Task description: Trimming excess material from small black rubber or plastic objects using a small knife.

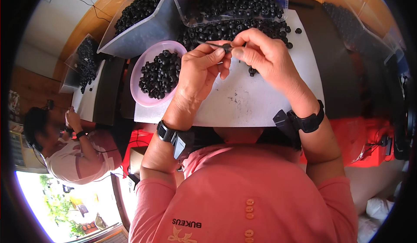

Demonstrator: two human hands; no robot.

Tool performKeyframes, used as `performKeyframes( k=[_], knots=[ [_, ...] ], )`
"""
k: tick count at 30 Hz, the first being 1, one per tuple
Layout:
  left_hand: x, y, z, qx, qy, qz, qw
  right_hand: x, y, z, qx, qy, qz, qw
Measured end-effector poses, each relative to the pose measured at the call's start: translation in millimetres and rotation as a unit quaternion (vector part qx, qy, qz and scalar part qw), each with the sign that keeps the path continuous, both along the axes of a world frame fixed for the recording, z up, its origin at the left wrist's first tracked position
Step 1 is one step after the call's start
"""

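Note:
Over the white board, my left hand (200, 67) and my right hand (267, 58) meet at their fingertips. Between them is a small black rounded part (226, 47), pinched by my right thumb and fingers. A thin dark stick-like piece (210, 44) runs from that part along my left forefinger, gripped under the left thumb; its exact kind cannot be made out. A pink bowl (134, 84) full of small black hollow parts (160, 74) stands left of my left hand. One or two loose black parts (252, 71) lie below my right hand.
Behind my hands, black parts (213, 30) are heaped on the white board (278, 104). Two clear plastic bins, one left (143, 34) and one tipped at the back (284, 2), hold more. Another person (82, 152) sits at a table on the left.

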State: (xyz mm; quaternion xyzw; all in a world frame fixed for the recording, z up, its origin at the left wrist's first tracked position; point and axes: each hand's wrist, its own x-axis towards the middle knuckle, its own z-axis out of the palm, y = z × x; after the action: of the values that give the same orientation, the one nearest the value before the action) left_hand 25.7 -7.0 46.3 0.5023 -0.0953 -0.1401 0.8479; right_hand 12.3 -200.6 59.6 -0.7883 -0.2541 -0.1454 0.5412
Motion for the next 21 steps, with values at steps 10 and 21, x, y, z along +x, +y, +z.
performKeyframes(
  k=[10, 21],
  knots=[
    [-2, 3, -5, -0.068, -0.025, -0.043, 0.996, -3, 4, -2, -0.003, -0.096, -0.006, 0.995],
    [-10, -1, -6, -0.103, 0.02, -0.027, 0.994, -3, 6, -1, -0.01, -0.127, -0.006, 0.992]
  ],
)
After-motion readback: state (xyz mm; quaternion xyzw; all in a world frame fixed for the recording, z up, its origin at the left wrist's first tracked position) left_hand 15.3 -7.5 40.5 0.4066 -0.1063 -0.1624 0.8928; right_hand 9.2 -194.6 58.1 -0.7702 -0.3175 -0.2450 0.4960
